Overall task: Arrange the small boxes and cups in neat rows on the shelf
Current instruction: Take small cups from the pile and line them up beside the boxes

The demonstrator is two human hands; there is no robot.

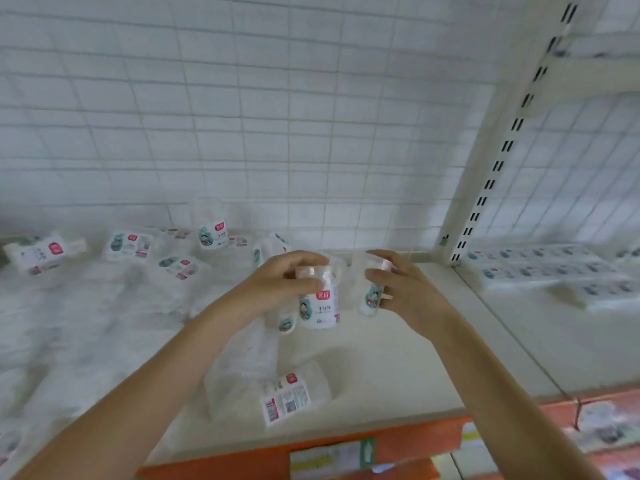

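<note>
Mid-sorting, the left hand (289, 275) grips one cup (320, 303), the right hand (403, 284) another cup (372, 294); next, setting both upright in a row on the shelf (398, 368)

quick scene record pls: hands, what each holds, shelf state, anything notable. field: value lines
left hand: left hand grips the top of a clear plastic cup with a white and red label, upright
right hand: right hand grips a second clear labelled cup, beside the first
cup on its side: clear labelled cup lying flat near the front edge
back cup: upright labelled cup by the white wire grid back panel
boxes: small white labelled boxes scattered at left, not in rows
shelf: cream shelf board, orange front strip
blur: label text unreadable
</note>
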